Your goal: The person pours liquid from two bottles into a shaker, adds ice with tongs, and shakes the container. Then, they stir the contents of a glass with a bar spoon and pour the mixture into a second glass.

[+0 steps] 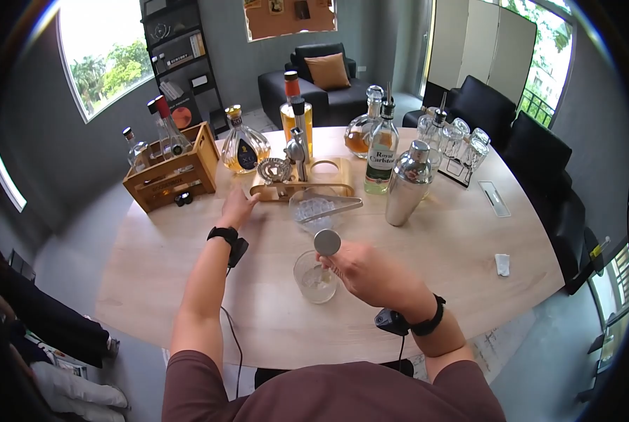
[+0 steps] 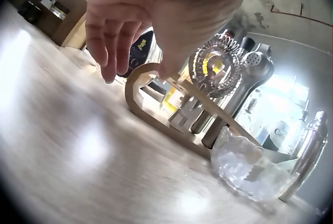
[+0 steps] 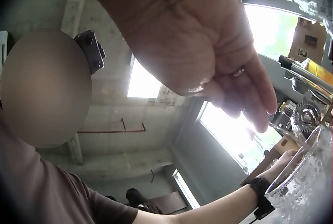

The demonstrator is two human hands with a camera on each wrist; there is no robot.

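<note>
My right hand (image 1: pixel 364 271) grips a metal bar tool with a flat round silver end (image 1: pixel 327 242), above a clear glass (image 1: pixel 307 290). The glass has a little something pale inside. In the right wrist view, my fingers (image 3: pixel 255 91) hide the tool, and the glass rim shows at the right edge. My left hand (image 1: pixel 238 207) is at the left end of a wooden bar-tool stand (image 1: pixel 262 195). Its fingers (image 2: pixel 109 47) hang down loosely and hold nothing; the thumb overlaps the stand's rounded end. A coiled strainer (image 2: pixel 216 66) sits in that stand.
A clear bowl of ice (image 1: pixel 307 209) with tongs (image 1: pixel 339 207) stands beyond the glass. A steel shaker (image 1: pixel 407 186) and a Royal-labelled bottle (image 1: pixel 381 158) are at right. At left stands a wooden crate of bottles (image 1: pixel 177 183), near a dark-labelled decanter (image 1: pixel 245 149). Cables trail from both wrists.
</note>
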